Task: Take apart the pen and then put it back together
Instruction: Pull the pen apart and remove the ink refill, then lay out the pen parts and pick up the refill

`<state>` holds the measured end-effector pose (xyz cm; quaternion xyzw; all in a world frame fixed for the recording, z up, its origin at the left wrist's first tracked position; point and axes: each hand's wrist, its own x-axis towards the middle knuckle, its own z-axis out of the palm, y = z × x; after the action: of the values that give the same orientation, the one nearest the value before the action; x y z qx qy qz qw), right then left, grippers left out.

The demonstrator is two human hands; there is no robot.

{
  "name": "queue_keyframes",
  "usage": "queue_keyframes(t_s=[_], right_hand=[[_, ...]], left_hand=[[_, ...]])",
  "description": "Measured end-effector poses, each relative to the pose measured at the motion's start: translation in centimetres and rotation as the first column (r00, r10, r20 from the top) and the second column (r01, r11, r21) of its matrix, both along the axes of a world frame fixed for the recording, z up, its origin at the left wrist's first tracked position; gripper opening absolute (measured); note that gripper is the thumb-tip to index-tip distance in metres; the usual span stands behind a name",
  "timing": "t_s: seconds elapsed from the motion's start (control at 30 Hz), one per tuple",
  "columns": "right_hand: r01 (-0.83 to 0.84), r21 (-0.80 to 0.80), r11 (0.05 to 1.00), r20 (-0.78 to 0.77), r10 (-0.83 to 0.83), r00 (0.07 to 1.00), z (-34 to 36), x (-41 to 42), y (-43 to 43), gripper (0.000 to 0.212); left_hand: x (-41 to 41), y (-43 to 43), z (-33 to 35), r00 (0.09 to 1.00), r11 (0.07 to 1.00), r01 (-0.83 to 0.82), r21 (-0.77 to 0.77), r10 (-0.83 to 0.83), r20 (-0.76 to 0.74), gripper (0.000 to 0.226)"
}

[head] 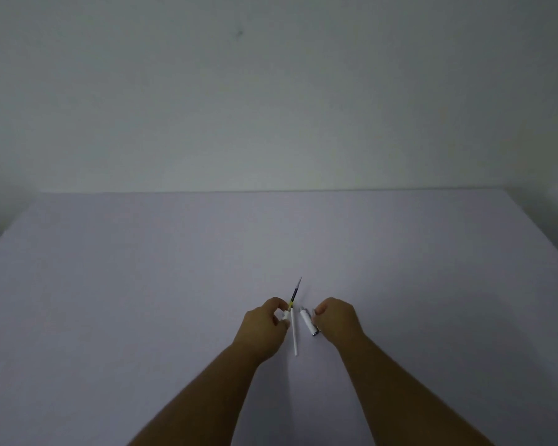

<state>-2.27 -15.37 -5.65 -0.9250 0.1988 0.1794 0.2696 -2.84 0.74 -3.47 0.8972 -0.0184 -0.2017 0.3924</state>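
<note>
The pen is apart on the pale table (142, 300). A thin refill (294, 317), white at the near end and dark toward its pointed far tip, lies between my hands. My left hand (263, 326) pinches a small white pen piece (284, 314) right beside the refill. A short white barrel section (308, 323) with a dark end lies tilted just right of the refill. My right hand (337, 320) has its fingers curled against this section; I cannot tell whether it grips it.
A plain light wall (271, 91) rises behind the table's far edge. The table's right edge slants down at the far right (541, 233). A dark spot marks the wall at the upper middle.
</note>
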Motion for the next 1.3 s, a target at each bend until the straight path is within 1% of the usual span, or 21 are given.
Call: queue_keyframes(t_s=[0.23, 0.33, 0.4, 0.43, 0.5, 0.57, 0.63, 0.67, 0.7, 0.77, 0.8, 0.9, 0.93, 1.0, 1.1, 1.13, 1.17, 1.2, 1.23, 1.27, 1.3], right_hand=[[-0.025, 0.035, 0.999, -0.020, 0.026, 0.999, 0.4, -0.1, 0.6, 0.019], [-0.026, 0.029, 0.999, -0.010, 0.026, 1.000, 0.6, -0.3, 0.5, 0.042], [-0.042, 0.001, 0.999, -0.011, 0.042, 0.999, 0.6, -0.4, 0.5, 0.047], [-0.046, -0.009, 0.999, -0.011, 0.046, 0.999, 0.7, -0.5, 0.4, 0.045], [-0.041, 0.002, 0.999, -0.020, 0.041, 0.999, 1.0, -0.6, 0.3, 0.034], [-0.040, 0.009, 0.999, -0.013, 0.041, 0.999, 1.4, -0.9, 0.1, 0.030], [0.037, 0.075, 0.997, 0.070, -0.042, 0.997, 1.2, -0.8, -0.2, 0.025], [0.100, 0.164, 0.981, 0.114, -0.119, 0.986, 1.1, -0.8, -0.3, 0.022], [0.157, 0.294, 0.943, 0.138, -0.205, 0.969, 1.2, -0.7, -0.4, 0.020], [0.218, 0.565, 0.796, 0.095, -0.325, 0.941, 2.0, -0.6, -0.5, 0.012], [0.221, 0.629, 0.745, 0.067, -0.335, 0.940, 2.2, -0.5, -0.5, 0.010], [0.202, 0.656, 0.727, 0.049, -0.309, 0.950, 2.5, -0.1, -0.3, 0.012], [0.215, 0.665, 0.715, 0.044, -0.325, 0.945, 2.5, 0.0, -0.3, 0.012], [0.268, 0.704, 0.658, 0.034, -0.408, 0.912, 2.4, 0.4, -0.5, 0.012], [0.368, 0.737, 0.568, 0.021, -0.562, 0.827, 2.3, 1.1, -1.4, 0.020], [0.400, 0.715, 0.574, 0.018, -0.587, 0.809, 2.1, 1.2, -1.7, 0.024], [0.425, 0.670, 0.609, 0.024, -0.589, 0.808, 1.9, 1.3, -1.9, 0.028], [0.428, 0.594, 0.681, 0.040, -0.557, 0.830, 1.5, 1.2, -2.2, 0.030], [0.394, 0.479, 0.785, 0.055, -0.475, 0.878, 1.1, 1.1, -2.4, 0.032], [0.324, 0.339, 0.883, 0.047, -0.359, 0.932, 0.7, 0.9, -2.4, 0.032], [0.236, 0.210, 0.949, 0.020, -0.246, 0.969, 0.4, 0.6, -2.3, 0.033]], left_hand=[[0.4, -0.1, -0.4, 1.000, 1.000, 0.015, 0.006, -0.015, 0.007, 0.016], [0.4, -0.2, -0.4, 1.000, 1.000, 0.020, 0.011, -0.020, 0.010, 0.014], [0.3, -0.2, -0.4, 1.000, 1.000, 0.020, 0.012, -0.020, 0.007, 0.015], [0.3, -0.3, -0.4, 1.000, 1.000, 0.020, 0.012, -0.020, 0.008, 0.015], [0.3, -0.3, -0.5, 1.000, 1.000, 0.018, 0.013, -0.018, 0.010, 0.016], [0.1, -0.4, -0.3, 1.000, 1.000, 0.020, 0.011, -0.020, 0.015, 0.017], [0.2, -0.6, -0.2, 1.000, 1.000, 0.022, 0.006, -0.022, 0.011, 0.018], [0.2, -0.7, -0.1, 1.000, 1.000, 0.023, 0.002, -0.023, 0.008, 0.018], [0.2, -0.8, 0.0, 1.000, 1.000, 0.023, -0.002, -0.023, 0.008, 0.018], [0.1, -1.3, 0.2, 1.000, 1.000, 0.025, -0.007, -0.025, 0.016, 0.019], [0.1, -1.4, 0.3, 1.000, 1.000, 0.024, -0.008, -0.024, 0.020, 0.019], [0.2, -1.8, 0.4, 0.999, 1.000, 0.027, -0.011, -0.027, 0.029, 0.021], [0.2, -1.8, 0.4, 0.999, 0.999, 0.032, -0.010, -0.032, 0.026, 0.021], [0.2, -1.8, 0.4, 0.999, 0.999, 0.040, -0.014, -0.040, 0.010, 0.020], [0.1, -1.5, 0.3, 0.999, 0.999, 0.034, -0.003, -0.034, 0.003, 0.021], [0.1, -1.3, 0.2, 1.000, 1.000, 0.028, 0.007, -0.028, 0.005, 0.023], [0.1, -1.1, 0.1, 1.000, 1.000, 0.019, 0.015, -0.019, 0.001, 0.027], [0.1, -0.9, 0.0, 1.000, 1.000, 0.005, 0.015, -0.004, -0.014, 0.029], [0.1, -0.8, -0.1, 0.999, 1.000, -0.012, 0.011, 0.012, -0.034, 0.032], [0.1, -0.6, -0.2, 0.998, 1.000, -0.025, 0.010, 0.026, -0.053, 0.035], [0.1, -0.5, -0.3, 0.998, 0.999, -0.029, 0.020, 0.030, -0.060, 0.037]])
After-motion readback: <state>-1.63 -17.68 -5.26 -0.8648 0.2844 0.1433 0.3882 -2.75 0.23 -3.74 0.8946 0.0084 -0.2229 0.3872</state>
